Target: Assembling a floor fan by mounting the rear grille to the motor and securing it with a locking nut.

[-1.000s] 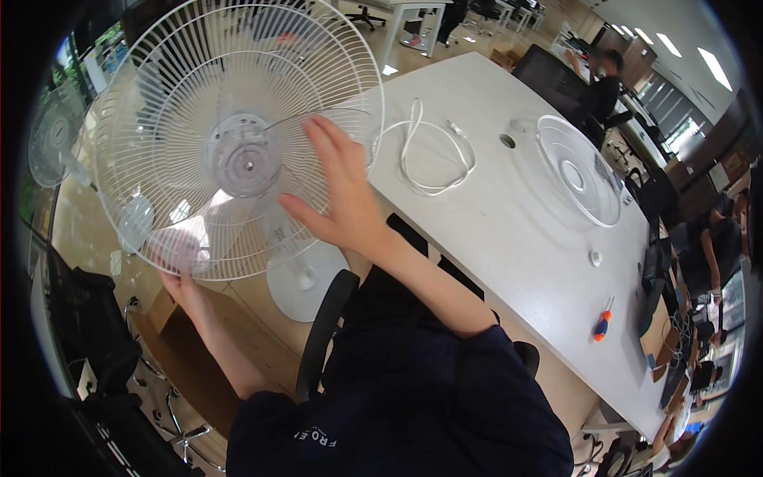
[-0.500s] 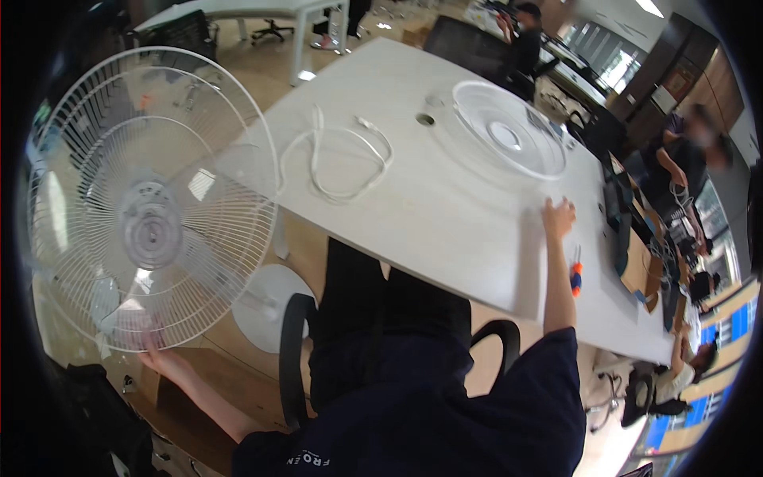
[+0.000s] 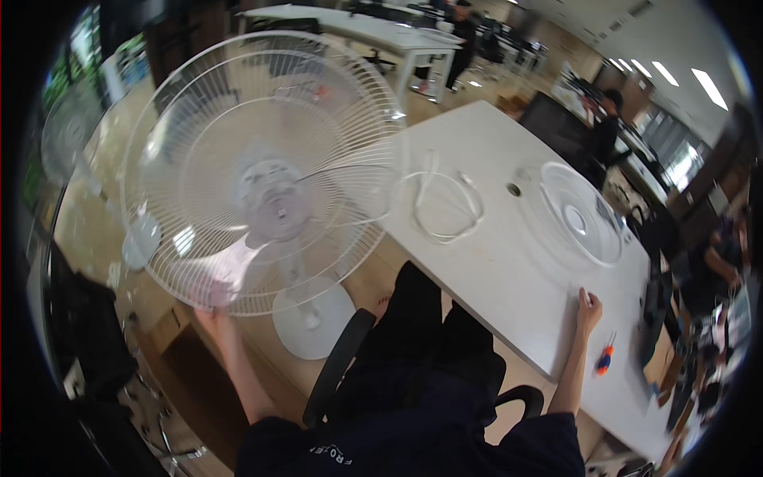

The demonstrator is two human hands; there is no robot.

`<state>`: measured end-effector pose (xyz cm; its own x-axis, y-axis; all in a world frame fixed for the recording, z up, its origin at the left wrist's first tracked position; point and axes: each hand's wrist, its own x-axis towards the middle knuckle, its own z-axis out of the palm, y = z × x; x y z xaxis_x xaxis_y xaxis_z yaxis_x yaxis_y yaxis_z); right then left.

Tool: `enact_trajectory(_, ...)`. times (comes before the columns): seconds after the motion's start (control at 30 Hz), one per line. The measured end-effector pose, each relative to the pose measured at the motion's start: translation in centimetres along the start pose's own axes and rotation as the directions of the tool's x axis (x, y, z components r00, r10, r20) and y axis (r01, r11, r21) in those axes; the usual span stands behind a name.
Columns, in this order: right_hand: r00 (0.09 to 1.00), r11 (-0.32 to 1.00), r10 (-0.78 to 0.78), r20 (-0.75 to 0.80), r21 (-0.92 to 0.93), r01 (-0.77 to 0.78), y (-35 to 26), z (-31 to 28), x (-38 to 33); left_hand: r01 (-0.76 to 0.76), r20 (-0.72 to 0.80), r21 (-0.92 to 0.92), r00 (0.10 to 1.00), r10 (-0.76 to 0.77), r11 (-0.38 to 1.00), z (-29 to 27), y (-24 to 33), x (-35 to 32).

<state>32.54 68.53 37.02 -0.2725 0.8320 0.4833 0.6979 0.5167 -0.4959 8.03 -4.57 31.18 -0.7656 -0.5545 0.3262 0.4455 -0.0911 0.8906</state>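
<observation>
A large white standing fan [image 3: 280, 208] is at my left, its round wire grille upright and clear blades showing at the middle. My left hand [image 3: 213, 308] is at the grille's lower rim, beside a blade; its fingers are blurred behind or among the wires, so their grip cannot be told. Over the near right part of the white table [image 3: 509, 262], my right hand [image 3: 589, 310] has its fingers curled together; whatever is between them, if anything, is too small to see. Close to it lies a screwdriver [image 3: 606, 359] with an orange and blue handle.
A loose round fan grille [image 3: 584, 215] lies on the table's far right, a coiled white cable [image 3: 445, 208] on its left. An open cardboard box [image 3: 187, 374] stands on the floor at left. Another fan [image 3: 71, 135] stands farther off. People are at the back and right.
The view has swung left, so everything sits farther right in it. My right hand's fingers, earlier more spread on the table, are now curled together. My left hand remains at the grille's lower rim.
</observation>
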Motion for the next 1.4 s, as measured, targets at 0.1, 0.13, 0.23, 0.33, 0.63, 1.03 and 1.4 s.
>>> enact_trajectory(0.1, 0.997, 0.956, -0.016, 0.073, 0.294, -0.007, -5.8, -1.4, -2.6, -0.008, 0.074, 0.041, 0.997, 0.005, 0.999, 1.2, 1.7, -0.1)
enact_trajectory(0.13, 0.991, 0.906, 0.000, 0.131, 0.420, -0.056, -7.9, -1.7, -4.2, -0.011, 0.092, 0.038, 0.996, 0.008, 0.999, 1.9, 2.5, -0.1)
enact_trajectory(0.23, 0.978, 0.752, -0.148, 0.150, 0.659, 0.012, -13.2, -0.1, -8.2, 0.071, 0.146, 0.060, 0.986, -0.079, 0.996, 2.1, 3.8, 0.0)
enact_trajectory(0.33, 0.922, 0.469, -0.374, 0.106, 0.879, 0.089, -22.1, 1.2, -15.0, 0.150, 0.066, 0.007, 0.987, -0.150, 0.989, 2.9, 4.0, -1.1)
enact_trajectory(0.63, 0.633, 0.159, -0.716, 0.294, 0.952, -0.261, -40.8, 1.0, -24.7, 0.090, 0.114, 0.037, 0.989, -0.094, 0.995, 3.8, 4.3, -3.2)
enact_trajectory(1.03, 0.681, 0.023, -0.720, 0.129, 0.986, -0.162, -48.8, 1.1, -26.2, 0.012, 0.163, -0.141, 0.987, 0.011, 0.990, 5.4, 3.7, -6.0)
enact_trajectory(1.4, 0.624, 0.077, -0.781, -0.031, 0.986, 0.146, -49.8, -1.4, -25.6, -0.034, 0.161, -0.027, 0.986, 0.037, 0.999, 5.3, 3.5, -5.8)
